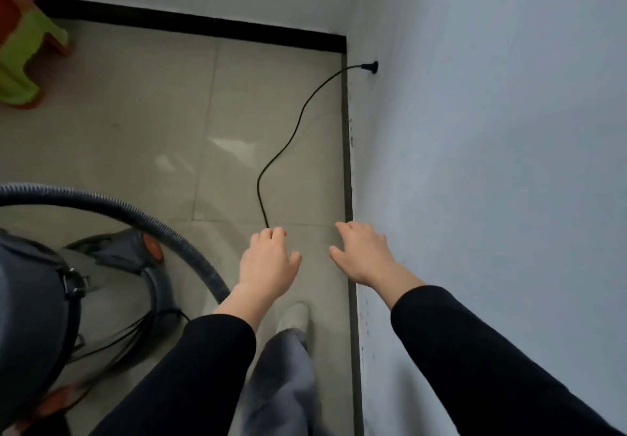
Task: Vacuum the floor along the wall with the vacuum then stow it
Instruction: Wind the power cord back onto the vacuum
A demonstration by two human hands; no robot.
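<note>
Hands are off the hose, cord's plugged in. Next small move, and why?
Probably reach the right hand to the plug and pull it: neither hand holds the hose, the cord is plugged in, and that hand is beside the wall.

Vacuum (34, 300) left, wall (492, 164) right

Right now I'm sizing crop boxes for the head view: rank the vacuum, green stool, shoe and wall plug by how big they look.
1. vacuum, though nearness and the frame edge skew it
2. green stool, also cut off
3. shoe
4. wall plug
</note>
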